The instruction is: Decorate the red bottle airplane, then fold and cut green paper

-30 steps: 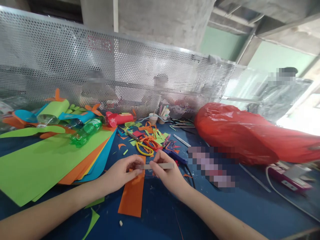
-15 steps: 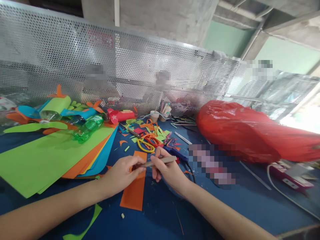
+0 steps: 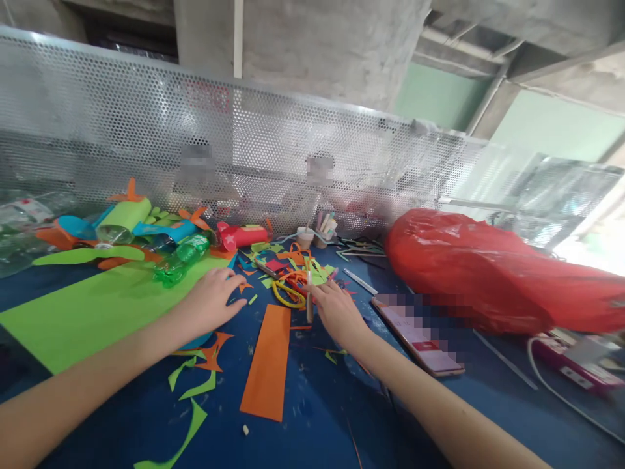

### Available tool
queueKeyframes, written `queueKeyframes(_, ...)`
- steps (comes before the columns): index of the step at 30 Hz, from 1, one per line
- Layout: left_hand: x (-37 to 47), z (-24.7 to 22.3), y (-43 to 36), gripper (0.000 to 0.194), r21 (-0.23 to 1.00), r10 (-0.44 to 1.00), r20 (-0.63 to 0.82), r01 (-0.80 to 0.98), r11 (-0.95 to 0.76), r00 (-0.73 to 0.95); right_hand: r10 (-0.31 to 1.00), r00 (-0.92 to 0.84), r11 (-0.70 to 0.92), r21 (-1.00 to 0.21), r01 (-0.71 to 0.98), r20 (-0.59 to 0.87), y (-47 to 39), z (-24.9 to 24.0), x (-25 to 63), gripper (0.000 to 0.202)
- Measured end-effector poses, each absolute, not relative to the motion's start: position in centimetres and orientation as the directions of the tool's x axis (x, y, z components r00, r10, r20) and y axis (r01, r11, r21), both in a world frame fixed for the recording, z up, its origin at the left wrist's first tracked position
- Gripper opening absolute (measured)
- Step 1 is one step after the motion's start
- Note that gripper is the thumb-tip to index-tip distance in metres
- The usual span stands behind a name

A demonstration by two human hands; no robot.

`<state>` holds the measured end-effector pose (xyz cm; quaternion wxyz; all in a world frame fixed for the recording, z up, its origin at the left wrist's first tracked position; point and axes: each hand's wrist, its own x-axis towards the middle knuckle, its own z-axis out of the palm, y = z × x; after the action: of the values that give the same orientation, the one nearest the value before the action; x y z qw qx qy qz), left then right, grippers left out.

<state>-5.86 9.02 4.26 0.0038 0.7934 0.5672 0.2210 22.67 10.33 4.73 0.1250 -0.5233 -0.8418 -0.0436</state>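
My left hand [image 3: 212,301] is over the right part of the green sheets [image 3: 107,309], its fingers apart and nothing in them. My right hand [image 3: 336,309] has its fingers on a thin greyish stick-like tool [image 3: 309,299] that stands nearly upright in view, beside the scrap pile. An orange paper strip [image 3: 267,365] lies flat on the blue table between my forearms. Just beyond it are yellow-handled scissors [image 3: 289,294] among orange and green paper scraps [image 3: 319,270].
Bottle models with paper fins [image 3: 122,218] and a green bottle [image 3: 180,260] stand back left. Cups [image 3: 305,238] sit at the back. A red plastic bag [image 3: 469,260], a phone [image 3: 420,339] and a white cable [image 3: 561,397] are on the right.
My left hand has let go of the tool and moved left, its fingers spreading. My right hand has turned the tool from nearly level to nearly upright. The view has shifted slightly.
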Motion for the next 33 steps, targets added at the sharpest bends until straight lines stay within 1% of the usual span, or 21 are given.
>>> queueKeyframes(2, -7.9, 4.6, 9.3, 0.032, 0.177, 0.927, 0.316, 0.947, -0.268, 0.203, 0.898, -0.397, 0.396, 0.046, 0.917, 0.191, 11.7, 5.3, 22.8, 0.043)
queueKeyframes(4, -9.6, 4.8, 9.2, 0.037, 0.099, 0.954, 0.265, 0.980, -0.172, 0.141, 0.918, -0.357, 0.346, 0.089, 0.934, 0.176, 13.0, 5.7, 22.6, 0.043)
queueKeyframes(6, -11.0, 4.8, 8.8, 0.040, 0.031, 0.974, 0.209, 0.995, -0.098, 0.089, 0.922, -0.328, 0.316, 0.092, 0.944, 0.204, 13.8, 5.9, 22.3, 0.050)
queueKeyframes(9, -12.2, 4.6, 7.8, 0.037, -0.036, 0.991, 0.125, 0.998, -0.043, 0.048, 0.909, -0.307, 0.298, 0.074, 0.952, 0.281, 13.6, 5.8, 21.4, 0.060)
queueKeyframes(11, -12.6, 4.4, 7.3, 0.034, -0.052, 0.996, 0.084, 0.998, -0.029, 0.033, 0.865, -0.396, 0.413, 0.010, 0.911, 0.309, 12.5, 5.6, 20.6, 0.057)
queueKeyframes(13, -12.8, 4.5, 7.0, 0.034, -0.050, 0.998, 0.058, 0.999, -0.017, 0.020, 0.801, -0.502, 0.548, -0.061, 0.834, 0.326, 11.0, 5.4, 19.8, 0.049)
queueKeyframes(16, -13.1, 4.9, 7.0, 0.036, -0.034, 1.000, 0.030, 0.999, -0.009, 0.010, 0.758, -0.554, 0.623, -0.131, 0.771, 0.344, 9.2, 4.8, 18.9, 0.043)
queueKeyframes(21, -13.7, 5.8, 7.0, 0.039, 0.024, 1.000, -0.017, 0.999, -0.022, 0.022, 0.743, -0.573, 0.659, -0.224, 0.719, 0.347, 8.5, 3.8, 18.7, 0.033)
queueKeyframes(26, -13.9, 6.0, 6.8, 0.060, 0.100, 0.996, -0.054, 0.993, -0.063, 0.068, 0.716, -0.574, 0.685, -0.245, 0.686, 0.397, 9.1, 3.7, 18.9, 0.027)
queueKeyframes(29, -14.1, 6.2, 6.8, 0.067, 0.135, 0.996, -0.055, 0.989, -0.063, 0.071, 0.712, -0.578, 0.691, -0.254, 0.676, 0.398, 9.0, 3.7, 18.9, 0.026)
queueKeyframes(33, -14.7, 6.8, 6.8, 0.066, 0.207, 0.995, -0.052, 0.976, -0.069, 0.081, 0.705, -0.599, 0.706, -0.291, 0.646, 0.381, 8.7, 3.7, 18.7, 0.026)
